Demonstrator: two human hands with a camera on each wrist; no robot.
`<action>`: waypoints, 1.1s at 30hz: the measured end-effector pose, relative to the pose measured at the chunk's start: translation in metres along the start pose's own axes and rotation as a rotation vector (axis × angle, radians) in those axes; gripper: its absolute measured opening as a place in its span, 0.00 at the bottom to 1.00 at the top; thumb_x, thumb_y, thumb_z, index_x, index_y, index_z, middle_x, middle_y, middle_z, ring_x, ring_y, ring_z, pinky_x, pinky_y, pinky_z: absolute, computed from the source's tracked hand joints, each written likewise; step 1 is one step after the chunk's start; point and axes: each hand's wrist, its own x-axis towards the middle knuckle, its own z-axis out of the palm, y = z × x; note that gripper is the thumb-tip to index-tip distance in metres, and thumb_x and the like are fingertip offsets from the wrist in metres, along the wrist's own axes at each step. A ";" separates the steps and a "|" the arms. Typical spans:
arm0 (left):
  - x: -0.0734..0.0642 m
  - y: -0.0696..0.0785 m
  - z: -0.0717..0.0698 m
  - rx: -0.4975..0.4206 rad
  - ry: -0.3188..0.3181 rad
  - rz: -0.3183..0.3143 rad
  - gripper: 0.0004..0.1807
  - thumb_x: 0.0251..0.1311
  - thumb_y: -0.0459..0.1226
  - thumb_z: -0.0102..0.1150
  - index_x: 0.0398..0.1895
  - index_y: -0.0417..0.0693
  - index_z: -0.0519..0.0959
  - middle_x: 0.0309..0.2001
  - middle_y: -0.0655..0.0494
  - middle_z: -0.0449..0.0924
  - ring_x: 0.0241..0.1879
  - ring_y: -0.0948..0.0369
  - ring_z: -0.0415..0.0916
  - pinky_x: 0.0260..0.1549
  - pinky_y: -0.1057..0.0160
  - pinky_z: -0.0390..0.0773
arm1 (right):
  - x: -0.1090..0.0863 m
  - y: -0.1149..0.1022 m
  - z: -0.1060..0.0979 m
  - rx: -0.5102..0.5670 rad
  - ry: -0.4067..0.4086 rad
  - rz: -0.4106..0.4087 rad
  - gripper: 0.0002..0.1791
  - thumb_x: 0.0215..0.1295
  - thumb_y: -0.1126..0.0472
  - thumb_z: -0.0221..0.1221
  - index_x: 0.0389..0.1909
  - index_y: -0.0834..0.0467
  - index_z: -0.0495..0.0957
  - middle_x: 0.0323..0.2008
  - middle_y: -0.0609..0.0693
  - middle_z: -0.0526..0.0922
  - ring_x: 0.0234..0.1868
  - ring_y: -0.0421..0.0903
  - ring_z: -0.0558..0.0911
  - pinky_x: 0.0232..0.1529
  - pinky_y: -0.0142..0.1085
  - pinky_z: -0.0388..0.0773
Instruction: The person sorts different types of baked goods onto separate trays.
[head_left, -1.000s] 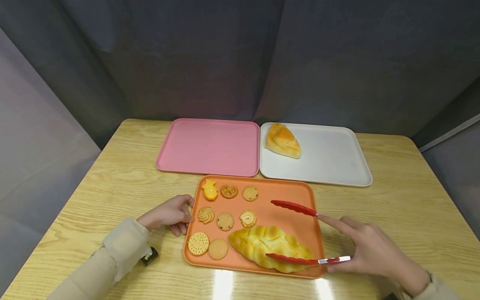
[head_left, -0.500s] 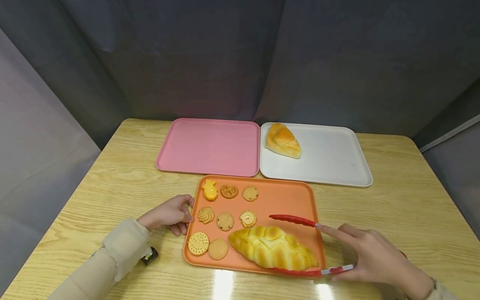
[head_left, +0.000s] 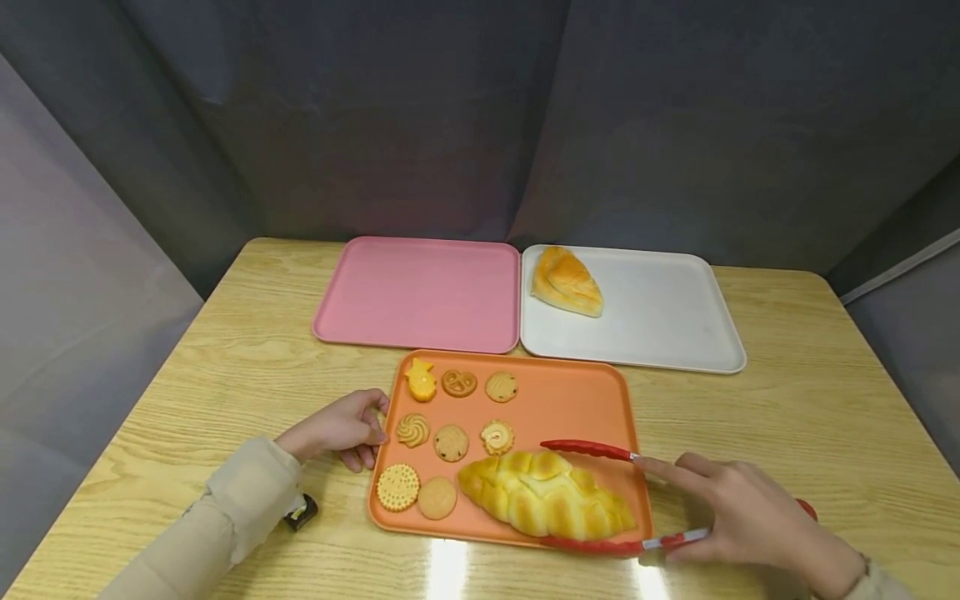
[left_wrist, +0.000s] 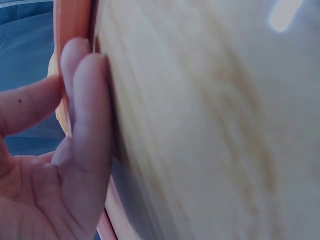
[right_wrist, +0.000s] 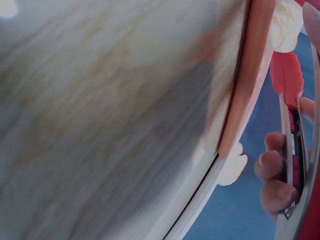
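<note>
The braided loaf (head_left: 543,492), at the near right of the orange tray (head_left: 577,400), looks light and squashy, probably best held gently across its thick middle by the red-tipped tongs (head_left: 592,449), which the right hand (head_left: 750,512) grips, tips spread either side, while the left hand (head_left: 345,427) pinches the tray's rim.

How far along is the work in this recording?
Apparently done: one pastry lies on the white tray. In hand: the right hand holds red tongs open on either side of the braided bread, which rests on the orange tray; the left hand holds that tray's edge. Probably left: gripping and moving the bread, perhaps the eight cookies.
</note>
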 end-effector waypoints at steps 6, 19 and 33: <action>0.000 0.000 0.000 0.001 0.001 0.001 0.12 0.58 0.26 0.49 0.44 0.36 0.62 0.19 0.46 0.73 0.13 0.60 0.73 0.10 0.63 0.74 | 0.001 0.005 0.001 -0.017 0.004 -0.015 0.45 0.32 0.31 0.66 0.55 0.47 0.74 0.29 0.35 0.71 0.18 0.27 0.57 0.18 0.22 0.56; 0.000 0.000 0.001 0.010 0.013 -0.001 0.12 0.59 0.26 0.49 0.44 0.36 0.62 0.19 0.46 0.74 0.12 0.60 0.72 0.11 0.62 0.75 | 0.005 0.006 0.008 -0.003 -0.033 -0.008 0.43 0.34 0.30 0.64 0.56 0.44 0.73 0.27 0.31 0.68 0.17 0.27 0.52 0.16 0.22 0.52; 0.000 0.001 0.001 0.009 0.008 -0.002 0.12 0.59 0.27 0.50 0.45 0.36 0.62 0.20 0.45 0.73 0.13 0.60 0.72 0.11 0.61 0.75 | 0.004 0.007 0.000 0.053 -0.056 0.004 0.42 0.37 0.33 0.65 0.57 0.46 0.73 0.30 0.36 0.74 0.19 0.27 0.59 0.18 0.23 0.58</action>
